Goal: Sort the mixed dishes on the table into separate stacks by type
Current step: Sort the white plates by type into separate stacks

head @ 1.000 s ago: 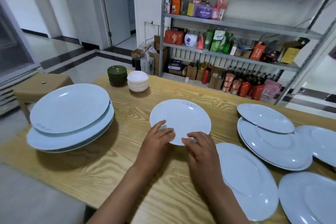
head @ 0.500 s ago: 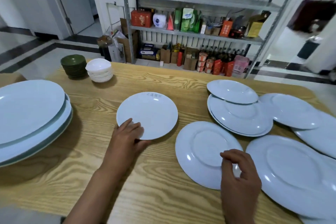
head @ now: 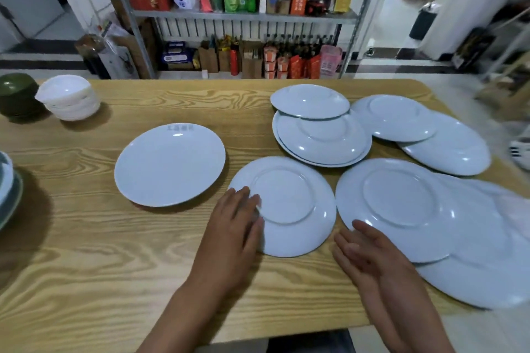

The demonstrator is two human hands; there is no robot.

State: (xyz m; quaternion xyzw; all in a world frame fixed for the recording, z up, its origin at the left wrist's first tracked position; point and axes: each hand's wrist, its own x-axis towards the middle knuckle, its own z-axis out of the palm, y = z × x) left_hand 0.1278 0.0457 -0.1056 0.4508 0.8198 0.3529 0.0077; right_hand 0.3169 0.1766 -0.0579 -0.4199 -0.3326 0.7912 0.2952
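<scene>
A white rimmed plate lies on the wooden table in front of me. My left hand rests flat on its left edge, fingers straight. My right hand is open, palm turned inward, just right of that plate and touching the near edge of a larger plate. A smooth white plate sits alone to the left. Further back, a small plate lies on a stack of two plates. More white plates overlap at the right.
Stacked white bowls and dark green bowls stand at the far left. The edge of a big plate stack shows at the left border. A metal shelf with packages stands behind the table.
My left hand left the smooth plate and moved right onto the rimmed plate's left edge. My right hand uncurled and moved right of that plate. The view shifted right.
</scene>
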